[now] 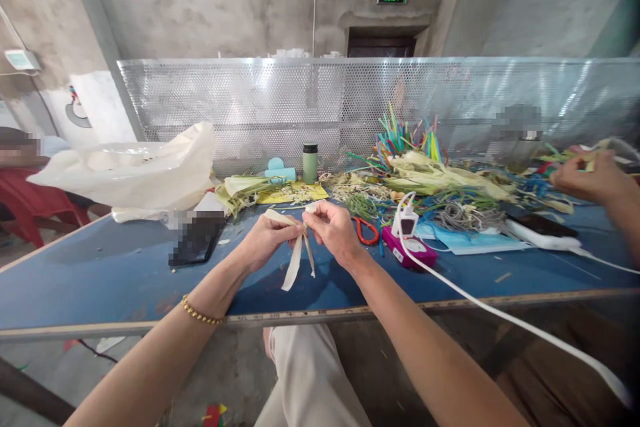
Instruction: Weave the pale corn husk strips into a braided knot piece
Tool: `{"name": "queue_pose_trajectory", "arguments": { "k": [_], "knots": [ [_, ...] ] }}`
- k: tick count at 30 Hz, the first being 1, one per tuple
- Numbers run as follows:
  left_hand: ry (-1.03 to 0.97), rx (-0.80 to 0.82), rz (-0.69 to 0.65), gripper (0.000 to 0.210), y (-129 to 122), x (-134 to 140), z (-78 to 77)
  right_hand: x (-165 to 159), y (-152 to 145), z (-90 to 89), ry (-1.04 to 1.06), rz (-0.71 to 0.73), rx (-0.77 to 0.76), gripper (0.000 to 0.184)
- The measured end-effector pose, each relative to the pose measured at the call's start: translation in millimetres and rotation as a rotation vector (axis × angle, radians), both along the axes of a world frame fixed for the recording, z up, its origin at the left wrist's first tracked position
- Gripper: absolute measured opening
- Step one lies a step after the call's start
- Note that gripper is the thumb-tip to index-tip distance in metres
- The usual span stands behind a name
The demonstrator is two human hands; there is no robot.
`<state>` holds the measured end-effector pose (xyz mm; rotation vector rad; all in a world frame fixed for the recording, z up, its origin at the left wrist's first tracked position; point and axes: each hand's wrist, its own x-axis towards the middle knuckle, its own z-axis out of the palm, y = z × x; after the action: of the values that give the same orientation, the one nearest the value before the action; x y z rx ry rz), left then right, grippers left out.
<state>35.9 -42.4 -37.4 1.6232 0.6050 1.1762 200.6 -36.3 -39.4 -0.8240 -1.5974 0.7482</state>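
Grey concrete wall (pixel 200 0) and a perforated metal screen (pixel 250 103) stand behind the blue counter (pixel 100 287) I look down on. Taking my hands as the clock's centre, the green bottle (pixel 310 165) stands upright at 12, coloured stems (pixel 393 137) and pale husks (pixel 445 173) heap up around 1 to 2, a purple box (pixel 410 251) lies at 3, a phone (pixel 197 240) at 9, and a white bag (pixel 135 177) bulges at 10.

At the centre, above the counter's near edge, is a pale strip (pixel 294 263). My left hand (pixel 265 240) pinches it between thumb and fingers; my right hand (pixel 334 230) pinches it just beside, that grip closed too. I judge the two are kept so near each other to control a short length, letting the loose ends hang towards 6. Supplies probably sit along the far side to leave working room in front.

My fingers cover the spot where the ends meet, so I can't tell whether it is one strip or several, knotted or merely crossed. Another person's hand (pixel 595 177) enters near 2, cut off at the forearm, its hold too blurred to read. Pixelation hides part of the phone.
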Motion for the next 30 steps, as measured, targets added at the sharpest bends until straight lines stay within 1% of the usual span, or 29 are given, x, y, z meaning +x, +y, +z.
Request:
{"name": "queue_pose_trajectory", "arguments": {
  "k": [7, 9, 11, 15, 17, 20, 23, 25, 27, 28, 30],
  "knots": [
    [0.008, 0.024, -0.028, 0.029, -1, 0, 1.7, -1, -2, 0.0, 0.020, -0.006, -0.026, 0.025],
    [-0.001, -0.001, -0.041, 0.029, -2, 0, 1.3, -2, -1, 0.0, 0.048, 0.007, -0.045, 0.025],
    [-0.021, -0.065, -0.045, 0.029, -2, -1, 0.8, -2, 0, -0.1, 0.074, 0.011, -0.071, 0.027],
    [-0.042, -0.206, -0.051, 0.025, -2, -3, 0.4, -1, 3, 0.3, 0.055, -0.044, -0.070, 0.030],
    [-0.021, -0.206, -0.042, 0.023, -1, -4, 0.3, -1, 3, 1.4, 0.045, -0.054, -0.064, 0.031],
    [0.035, -0.157, -0.023, 0.021, 0, -5, -0.3, -1, 2, 3.7, 0.080, -0.079, -0.083, 0.035],
    [0.046, -0.192, -0.044, 0.021, 0, -5, -0.6, 2, 5, 3.8, 0.088, -0.151, -0.077, 0.037],
    [0.038, -0.251, -0.070, 0.022, -1, -4, -0.2, 5, 10, 2.3, 0.044, -0.221, -0.025, 0.035],
    [0.041, -0.301, -0.087, 0.023, -2, -4, 0.5, 9, 15, 0.8, 0.019, -0.337, 0.078, 0.025],
    [0.045, -0.312, -0.090, 0.024, -3, -3, 0.8, 10, 16, 0.5, 0.020, -0.416, 0.153, 0.019],
    [0.050, -0.317, -0.079, 0.023, -3, -2, 1.2, 13, 14, 1.3, -0.022, -0.563, 0.341, 0.019]
  ]
}}
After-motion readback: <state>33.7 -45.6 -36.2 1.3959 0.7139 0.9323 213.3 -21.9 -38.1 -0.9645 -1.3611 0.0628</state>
